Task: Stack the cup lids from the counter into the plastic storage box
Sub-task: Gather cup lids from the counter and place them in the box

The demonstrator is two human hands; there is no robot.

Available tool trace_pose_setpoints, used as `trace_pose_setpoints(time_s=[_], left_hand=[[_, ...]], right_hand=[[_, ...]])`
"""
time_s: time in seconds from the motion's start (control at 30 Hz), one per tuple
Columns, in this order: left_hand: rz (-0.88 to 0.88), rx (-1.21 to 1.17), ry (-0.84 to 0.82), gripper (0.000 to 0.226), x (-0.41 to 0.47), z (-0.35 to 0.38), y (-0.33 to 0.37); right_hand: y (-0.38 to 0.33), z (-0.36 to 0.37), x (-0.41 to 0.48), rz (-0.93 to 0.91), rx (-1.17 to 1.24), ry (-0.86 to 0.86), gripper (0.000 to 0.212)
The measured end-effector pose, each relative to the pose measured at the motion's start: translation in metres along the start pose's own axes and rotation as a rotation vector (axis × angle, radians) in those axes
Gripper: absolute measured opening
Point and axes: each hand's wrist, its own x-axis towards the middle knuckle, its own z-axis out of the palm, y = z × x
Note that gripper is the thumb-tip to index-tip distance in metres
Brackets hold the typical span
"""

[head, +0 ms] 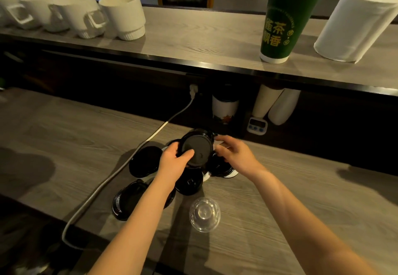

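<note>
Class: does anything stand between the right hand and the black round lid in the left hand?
Nothing visible does. The right hand is close beside the right edge of the black round plastic lid; the left hand grips its left side.

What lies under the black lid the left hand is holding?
Below the held lid, gripped by the left hand, more black lids lie on the counter. Directly beneath is covered and cannot be seen.
</note>
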Motion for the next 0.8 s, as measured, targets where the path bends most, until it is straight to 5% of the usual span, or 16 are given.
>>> trace_pose_setpoints(time_s=[0.1, 0.23, 0.33, 0.8], left_hand=[[-0.032, -0.073, 0.151, 0.044, 0.002, -0.008, -0.005], [-0.105, -0.143, 0.24, 0.06, 0.007, -0.014, -0.016], [-0.151, -0.182, 0.239, 0.059, 0.005, -0.015, -0.02], [-0.175, -0.339, 0.164, 0.055, -0.015, -0.005, -0.016]], right_hand=[[0.027, 0.0, 0.008, -0.015, -0.43, 0.111, 0.048], [0.051, 0.01, 0.014, 0.015, -0.741, -0.185, 0.098], [0.058, 0.018, 0.018, -0.039, -0.83, -0.189, 0.098], [0.041, 0.001, -0.029, -0.144, -0.027, 0.131, 0.09]])
